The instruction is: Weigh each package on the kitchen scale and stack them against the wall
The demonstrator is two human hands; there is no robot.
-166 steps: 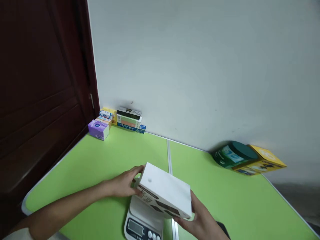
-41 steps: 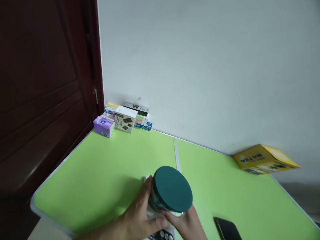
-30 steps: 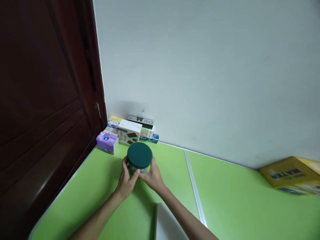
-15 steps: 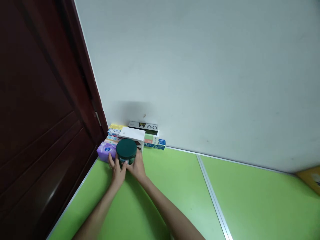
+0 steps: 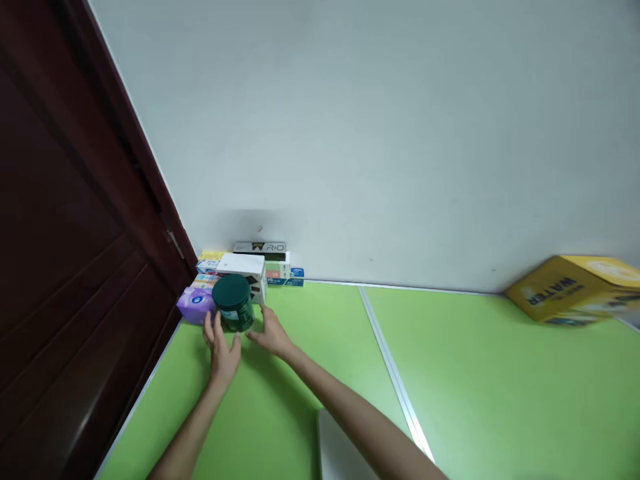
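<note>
A dark green jar with a round lid (image 5: 233,292) stands upright on the green tabletop, in front of a white box (image 5: 243,265). My left hand (image 5: 223,357) is just in front of the jar on its left side, fingers apart. On the jar's right side, my right hand (image 5: 271,333) has its thumb and fingers spread, a little away from it. Neither hand holds anything. Left of the jar is a purple tissue pack (image 5: 195,305), close to my left fingertips.
Behind the jar, several boxes cluster against the wall, among them a black-and-grey box (image 5: 260,250) and a blue box (image 5: 297,277). A dark door (image 5: 75,300) borders the left. At right lies a yellow carton (image 5: 560,290). A white object (image 5: 340,448) sits under my right forearm.
Both hands have let go of the green jar and drawn back from it. My view has turned right, bringing the yellow carton further in and showing the white object.
</note>
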